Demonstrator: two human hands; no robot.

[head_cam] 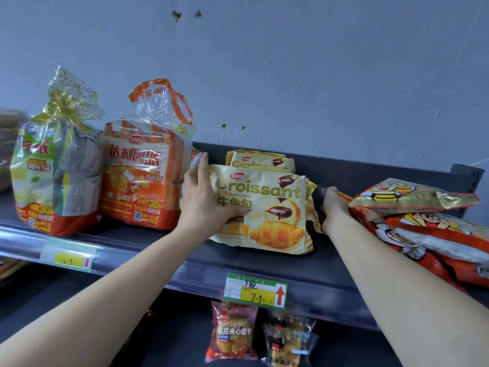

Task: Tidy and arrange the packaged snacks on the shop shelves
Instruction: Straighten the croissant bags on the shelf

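The left hand (202, 200) grips the front Croissant pack (267, 215) by its left edge; the right hand (333, 207) sits at its right side, fingers hidden

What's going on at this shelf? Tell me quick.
A person is straightening snacks on the upper shelf. Their left hand grips the left edge of the front croissant pack, which stands tilted with more croissant packs behind it. The right hand sits at the stack's right side, beside the heaped red snack bags; what it holds is hidden. Two bread bags stand upright to the left.
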